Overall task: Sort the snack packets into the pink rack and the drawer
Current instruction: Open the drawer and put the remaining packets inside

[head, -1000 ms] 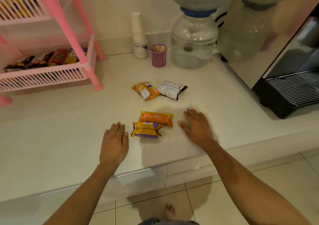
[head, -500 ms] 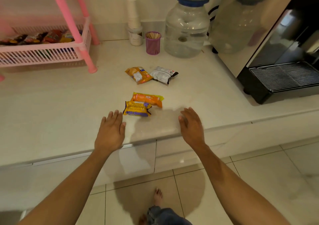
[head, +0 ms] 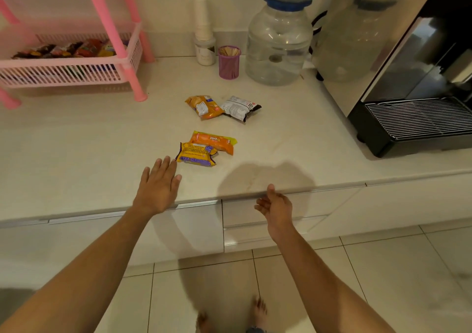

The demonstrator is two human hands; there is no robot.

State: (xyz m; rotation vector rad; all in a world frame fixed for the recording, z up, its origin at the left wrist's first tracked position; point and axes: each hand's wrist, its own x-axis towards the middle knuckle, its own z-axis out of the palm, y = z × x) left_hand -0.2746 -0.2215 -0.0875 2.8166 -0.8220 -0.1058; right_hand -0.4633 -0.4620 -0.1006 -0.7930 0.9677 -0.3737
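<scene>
While both forearms reach up from the bottom of the frame, neither hand holds anything. Low and right of centre, the right hand hangs in front of the cabinet just under the counter edge, palm turned up and fingers loosely curled, near the top of the drawer, which looks shut; my guess is that opening it comes next. Slightly left of centre, the left hand lies flat on the counter with fingers spread, its fingertips just beside the yellow-and-purple packet without clearly touching it.

Four packets are unsorted on the counter in the middle of the frame. That yellow-and-purple one overlaps the orange packet just behind it. Further back and well apart from that pair lie a crinkled orange-yellow packet and a white-and-black packet, touching side by side.

At the upper left, the pink rack already carries a row of dark, red and yellow packets in its lower basket, so that share seems at least partly done. Whether the drawer holds any cannot be told. Judging from this, the sorting is somewhere in the middle, with these four left to place.
</scene>
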